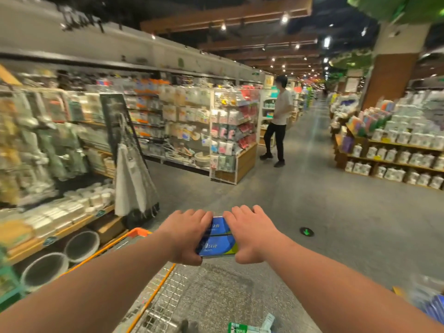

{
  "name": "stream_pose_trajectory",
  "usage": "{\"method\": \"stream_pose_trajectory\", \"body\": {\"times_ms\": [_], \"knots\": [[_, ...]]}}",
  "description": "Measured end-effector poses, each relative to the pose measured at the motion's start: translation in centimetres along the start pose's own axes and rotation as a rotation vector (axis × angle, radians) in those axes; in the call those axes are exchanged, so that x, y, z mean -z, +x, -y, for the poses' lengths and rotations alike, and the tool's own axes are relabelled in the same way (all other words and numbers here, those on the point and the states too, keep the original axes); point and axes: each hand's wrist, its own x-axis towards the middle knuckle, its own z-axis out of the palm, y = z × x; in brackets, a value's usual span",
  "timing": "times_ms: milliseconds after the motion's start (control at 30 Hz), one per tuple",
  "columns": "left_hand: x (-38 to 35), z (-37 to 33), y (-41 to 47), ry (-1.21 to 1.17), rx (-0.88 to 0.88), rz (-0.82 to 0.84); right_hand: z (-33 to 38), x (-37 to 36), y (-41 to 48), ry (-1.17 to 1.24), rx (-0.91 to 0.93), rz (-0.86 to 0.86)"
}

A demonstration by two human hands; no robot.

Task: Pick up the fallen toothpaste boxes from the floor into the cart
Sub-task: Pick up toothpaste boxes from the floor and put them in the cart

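Now the left hand (186, 234) and right hand (252, 234) each curl round an end of the blue toothpaste boxes (216, 243), squeezing the pair between them so it moves as one, held above the orange-rimmed cart (140, 231), seemingly to be lowered straight in.

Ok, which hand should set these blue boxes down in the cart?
Left, slightly: both hands grip the boxes, but the left hand sits above the orange rim of the cart; the right hand is out over open floor.

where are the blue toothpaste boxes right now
Head view, lower centre: the toothpaste boxes are held between the left hand and right hand, above the cart.
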Motion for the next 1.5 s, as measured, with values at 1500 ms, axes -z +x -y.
{"method": "stream_pose_trajectory", "body": {"times_ms": [1500], "knots": [[-52.9,32.8,-18.1,-0.188,-0.127,0.474,49.4,-32.7,28.8,0.234,-0.165,0.491]]}}
